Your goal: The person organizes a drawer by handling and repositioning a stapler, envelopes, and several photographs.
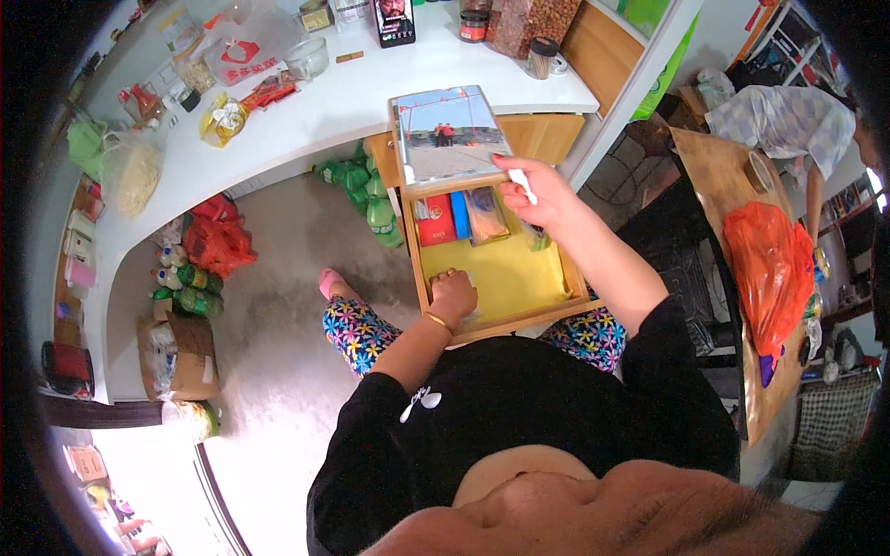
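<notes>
A picture frame [452, 130] tilts over the far end of an open drawer [519, 278], its lower right corner gripped by the right hand [547, 196], which also holds a white tissue [522, 185]. The left hand [451, 296] curls inside the drawer's left side; whether it grips anything, I cannot tell. A red packet [434, 220] lies farther in, and beyond stands the white desk [362, 93].

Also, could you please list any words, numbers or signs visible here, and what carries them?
White plastic bag: red printing, which I won't copy out.
Red packet in the drawer: any print too small to read.
Phone screen: small marks, unreadable.
Red-labelled jar: label too small to read.
</notes>
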`<state>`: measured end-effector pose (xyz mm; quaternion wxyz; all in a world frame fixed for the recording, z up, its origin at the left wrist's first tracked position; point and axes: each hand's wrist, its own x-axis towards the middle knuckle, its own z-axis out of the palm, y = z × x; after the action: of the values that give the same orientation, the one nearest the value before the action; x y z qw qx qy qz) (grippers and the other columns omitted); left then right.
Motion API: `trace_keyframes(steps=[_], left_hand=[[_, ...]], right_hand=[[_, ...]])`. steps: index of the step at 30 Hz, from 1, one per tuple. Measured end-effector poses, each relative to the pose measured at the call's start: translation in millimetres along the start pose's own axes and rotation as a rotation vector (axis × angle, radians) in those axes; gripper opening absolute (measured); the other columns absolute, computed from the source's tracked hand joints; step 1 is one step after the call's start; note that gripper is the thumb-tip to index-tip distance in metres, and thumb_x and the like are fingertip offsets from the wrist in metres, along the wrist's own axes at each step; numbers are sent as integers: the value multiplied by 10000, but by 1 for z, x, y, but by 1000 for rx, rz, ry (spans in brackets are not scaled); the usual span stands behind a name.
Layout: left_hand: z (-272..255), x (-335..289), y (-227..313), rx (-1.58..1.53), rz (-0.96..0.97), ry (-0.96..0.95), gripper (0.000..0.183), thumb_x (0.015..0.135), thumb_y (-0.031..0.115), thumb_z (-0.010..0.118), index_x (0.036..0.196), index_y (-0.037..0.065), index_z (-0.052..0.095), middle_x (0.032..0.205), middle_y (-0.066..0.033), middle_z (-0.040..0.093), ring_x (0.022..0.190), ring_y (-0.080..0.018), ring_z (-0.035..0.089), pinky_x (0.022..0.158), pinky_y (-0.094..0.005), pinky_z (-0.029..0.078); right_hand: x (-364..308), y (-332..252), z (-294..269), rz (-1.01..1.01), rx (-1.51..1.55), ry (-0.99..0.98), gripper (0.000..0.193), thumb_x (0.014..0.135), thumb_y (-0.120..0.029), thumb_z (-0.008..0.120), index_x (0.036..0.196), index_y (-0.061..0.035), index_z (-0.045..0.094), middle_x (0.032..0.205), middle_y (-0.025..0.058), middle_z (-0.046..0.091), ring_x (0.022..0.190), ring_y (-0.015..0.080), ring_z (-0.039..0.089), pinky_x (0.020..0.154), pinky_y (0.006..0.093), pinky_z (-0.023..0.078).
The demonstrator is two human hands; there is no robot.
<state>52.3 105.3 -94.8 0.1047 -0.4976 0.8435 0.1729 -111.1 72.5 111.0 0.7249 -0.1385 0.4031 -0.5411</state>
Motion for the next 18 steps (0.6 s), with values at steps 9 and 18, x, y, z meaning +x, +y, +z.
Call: trace_keyframes(steps=[9, 18], left_hand=[[-2, 1, 0, 31, 27, 22, 407, 805, 310, 507, 1063, -2, 551, 1135, -167, 531, 1059, -301, 508, 877, -427, 385], [-1, 1, -2, 56, 10, 28, 386, 806, 314, 506, 1037, 9, 556, 1094, -158, 550, 1020, -303, 532, 857, -427, 394]], right_hand=[[72, -5, 21, -71, 149, 37, 258, 802, -254, 576, 683, -100, 407, 530, 23, 333, 410, 119, 315, 325, 230, 207], [59, 5, -19, -140, 68, -38, 422, 849, -398, 460, 1015, -12, 495, 801, 153, 566, 425, 101, 364, 333, 187, 252]])
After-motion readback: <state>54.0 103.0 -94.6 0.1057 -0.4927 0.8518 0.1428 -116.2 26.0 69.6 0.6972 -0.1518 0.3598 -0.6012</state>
